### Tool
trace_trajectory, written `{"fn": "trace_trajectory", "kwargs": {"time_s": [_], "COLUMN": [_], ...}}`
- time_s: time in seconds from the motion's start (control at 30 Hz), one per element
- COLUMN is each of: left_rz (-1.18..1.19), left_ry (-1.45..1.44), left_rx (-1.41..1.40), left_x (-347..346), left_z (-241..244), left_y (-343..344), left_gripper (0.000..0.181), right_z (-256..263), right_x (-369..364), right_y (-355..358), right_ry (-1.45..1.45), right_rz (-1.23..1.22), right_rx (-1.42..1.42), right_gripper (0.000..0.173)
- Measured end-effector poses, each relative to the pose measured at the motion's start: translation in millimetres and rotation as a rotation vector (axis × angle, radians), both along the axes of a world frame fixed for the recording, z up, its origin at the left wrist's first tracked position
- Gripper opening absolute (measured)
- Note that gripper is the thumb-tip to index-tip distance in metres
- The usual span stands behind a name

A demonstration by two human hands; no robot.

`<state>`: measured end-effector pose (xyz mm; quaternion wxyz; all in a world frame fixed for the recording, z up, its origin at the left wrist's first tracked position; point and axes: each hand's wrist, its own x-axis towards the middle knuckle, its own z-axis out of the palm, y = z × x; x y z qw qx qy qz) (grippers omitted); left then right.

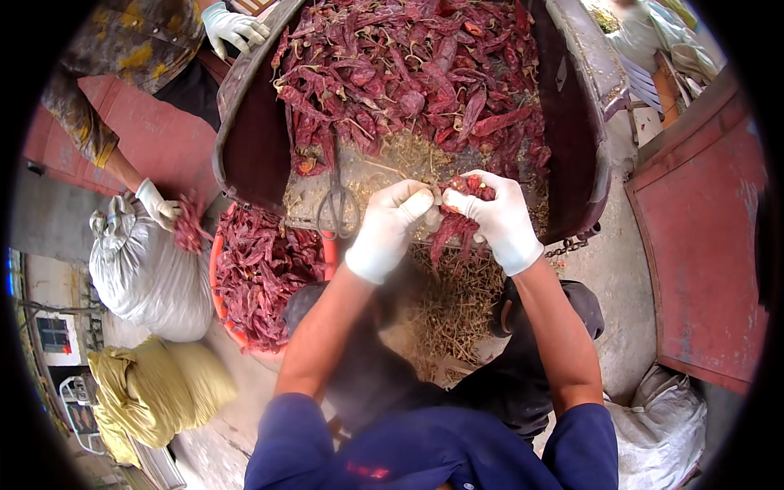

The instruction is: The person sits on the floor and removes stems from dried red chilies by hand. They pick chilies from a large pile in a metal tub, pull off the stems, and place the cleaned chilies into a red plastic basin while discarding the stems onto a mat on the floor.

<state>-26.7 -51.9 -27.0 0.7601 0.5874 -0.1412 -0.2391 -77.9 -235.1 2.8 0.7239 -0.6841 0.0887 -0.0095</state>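
Observation:
My right hand [503,222], in a white glove, is closed around a small bunch of dried red chili peppers [454,231], whose ends hang below the fingers. Close beside it is my left hand [392,223], also gloved, with thumb and forefinger pinched together at the bunch's stem end. Whether a stem sits between those fingertips is too small to tell. Both hands are over the near edge of a metal cart bed [301,205]. On the bed lies a large pile of dried chilies [410,73]. Scissors [335,208] rest there, left of my left hand.
An orange tub [331,254] full of chilies stands at left. Another person's gloved hand [158,205] holds chilies beside it; their other hand [234,29] touches the cart's rim. Stem scraps [459,306] lie between my legs. White [150,275] and yellow [165,386] sacks stand left.

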Motion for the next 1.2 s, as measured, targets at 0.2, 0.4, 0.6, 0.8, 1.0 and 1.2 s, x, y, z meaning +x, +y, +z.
{"fn": "trace_trajectory", "kwargs": {"time_s": [0.2, 0.4, 0.6, 0.8, 1.0, 1.2], "left_rz": [0.099, 0.045, 0.086, 0.114, 0.228, 0.445], "left_ry": [-0.153, -0.190, -0.329, -0.386, 0.170, -0.425], "left_rx": [0.042, 0.045, 0.121, 0.330, -0.085, 0.408], "left_x": [5.9, 6.2, -4.5, -2.7, 9.0, 26.2], "left_z": [5.1, 13.8, 29.2, 17.4, 13.6, 12.9], "left_y": [7.2, 4.0, -5.6, -1.6, -10.1, 1.1], "left_gripper": [0.044, 0.046, 0.025, 0.021, 0.023, 0.025], "right_z": [-6.3, -7.1, -18.3, -13.4, -21.3, -9.5], "right_x": [-5.0, -4.2, -3.8, -5.6, -9.1, 0.9], "right_y": [-12.3, -17.5, -4.6, -0.6, 19.4, -4.8], "right_ry": [0.148, 0.205, 0.259, 0.149, -0.085, 0.188], "right_rz": [0.093, 0.106, 0.210, 0.293, 0.446, 0.032], "right_rx": [0.126, 0.569, 0.617, 0.104, -0.571, 0.391], "right_gripper": [0.029, 0.021, 0.019, 0.020, 0.032, 0.026]}}
